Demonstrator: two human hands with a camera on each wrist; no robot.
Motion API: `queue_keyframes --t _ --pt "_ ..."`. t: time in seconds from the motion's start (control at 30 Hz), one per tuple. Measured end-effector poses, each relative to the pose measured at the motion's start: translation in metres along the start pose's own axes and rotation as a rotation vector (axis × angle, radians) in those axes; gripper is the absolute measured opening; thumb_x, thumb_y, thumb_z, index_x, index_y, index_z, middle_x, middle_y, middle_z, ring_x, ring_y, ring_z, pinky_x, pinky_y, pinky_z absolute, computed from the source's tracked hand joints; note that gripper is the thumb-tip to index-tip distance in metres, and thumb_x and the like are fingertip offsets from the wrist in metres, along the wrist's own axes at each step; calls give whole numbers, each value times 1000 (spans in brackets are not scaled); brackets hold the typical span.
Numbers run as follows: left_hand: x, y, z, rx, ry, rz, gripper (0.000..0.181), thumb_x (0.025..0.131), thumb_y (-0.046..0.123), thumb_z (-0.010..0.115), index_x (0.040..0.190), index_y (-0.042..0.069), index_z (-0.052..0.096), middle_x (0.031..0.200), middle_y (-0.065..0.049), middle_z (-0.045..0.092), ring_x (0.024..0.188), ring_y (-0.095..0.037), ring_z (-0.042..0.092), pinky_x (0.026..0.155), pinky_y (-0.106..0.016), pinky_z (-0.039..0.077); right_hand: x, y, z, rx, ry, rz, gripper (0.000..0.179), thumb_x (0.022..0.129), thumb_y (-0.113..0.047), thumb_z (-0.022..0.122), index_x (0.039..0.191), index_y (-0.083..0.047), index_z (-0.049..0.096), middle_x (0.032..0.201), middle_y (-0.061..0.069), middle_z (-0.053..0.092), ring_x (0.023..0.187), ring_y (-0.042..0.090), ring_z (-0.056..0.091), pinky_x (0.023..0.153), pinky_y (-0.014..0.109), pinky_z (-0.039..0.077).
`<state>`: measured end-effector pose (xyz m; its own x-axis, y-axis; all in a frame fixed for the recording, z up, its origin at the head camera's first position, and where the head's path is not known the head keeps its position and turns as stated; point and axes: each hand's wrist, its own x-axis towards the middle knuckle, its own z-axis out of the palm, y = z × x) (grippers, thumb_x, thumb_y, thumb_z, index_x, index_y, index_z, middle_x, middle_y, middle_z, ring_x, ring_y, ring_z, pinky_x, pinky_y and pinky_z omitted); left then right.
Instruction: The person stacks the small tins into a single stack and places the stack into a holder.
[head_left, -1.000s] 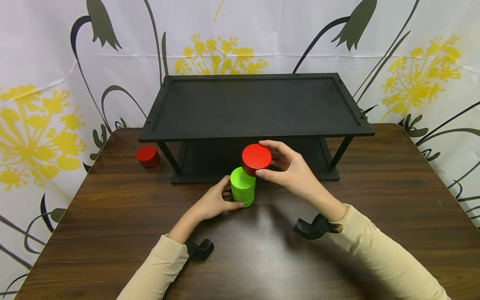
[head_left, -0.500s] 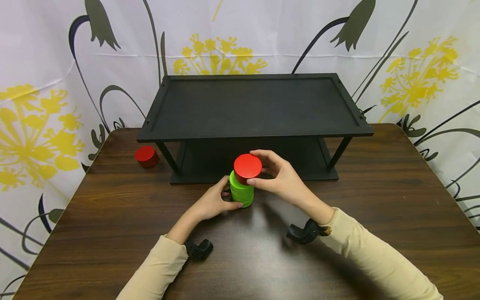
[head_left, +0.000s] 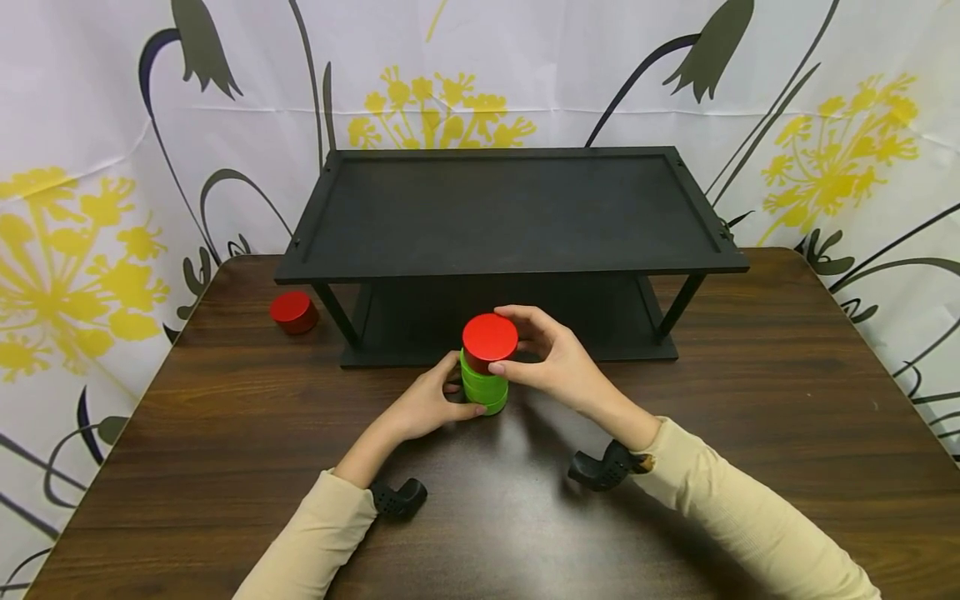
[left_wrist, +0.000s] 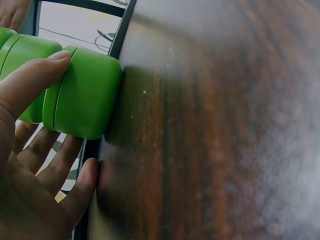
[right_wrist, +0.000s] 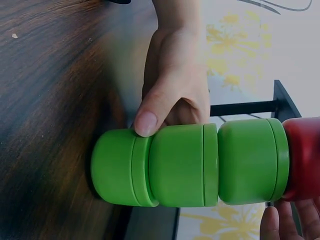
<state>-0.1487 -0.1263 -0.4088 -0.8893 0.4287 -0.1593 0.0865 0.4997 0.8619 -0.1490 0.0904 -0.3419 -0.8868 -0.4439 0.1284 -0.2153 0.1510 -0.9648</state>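
- Green tubs (right_wrist: pixel 179 165) stand three high on the wooden table (head_left: pixel 225 458), my left hand (head_left: pixel 429 402) curled round them.
- Red tub (head_left: pixel 491 337) — pinched by my right hand (head_left: pixel 558 362) — touches the top green one.
- Black stand (head_left: pixel 510 212) just behind.

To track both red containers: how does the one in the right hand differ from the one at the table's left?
The held red container is gripped by the right hand; the other red container is untouched. The held one is at the top of the green stack, while the other stands on the table. Both are red and round with flat tops.
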Motion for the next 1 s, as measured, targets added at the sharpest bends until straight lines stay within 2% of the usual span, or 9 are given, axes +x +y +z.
queue_keyframes --t 0.33,0.57,1.0 --pt "0 -1 0 -14 -4 3 68 82 17 76 138 10 38 138 -12 49 128 -30 49 108 -47 43 1 1 0 -10 -8 -20 61 81 -2 72 137 -5 46 130 13 56 109 23 60 99 37 49" --pt "1 -2 0 -20 -7 6 70 82 17 76 139 9 36 139 -12 48 129 -30 49 108 -47 43 2 3 1 -13 -24 -31 67 78 0 74 138 -8 45 129 15 56 108 24 59 98 39 49" --pt "0 -1 0 -28 -9 10 70 82 18 76 139 10 36 139 -11 48 128 -29 49 108 -48 43 1 5 3 -47 -31 7 65 79 -5 75 137 -9 46 134 11 54 113 26 58 100 39 49"
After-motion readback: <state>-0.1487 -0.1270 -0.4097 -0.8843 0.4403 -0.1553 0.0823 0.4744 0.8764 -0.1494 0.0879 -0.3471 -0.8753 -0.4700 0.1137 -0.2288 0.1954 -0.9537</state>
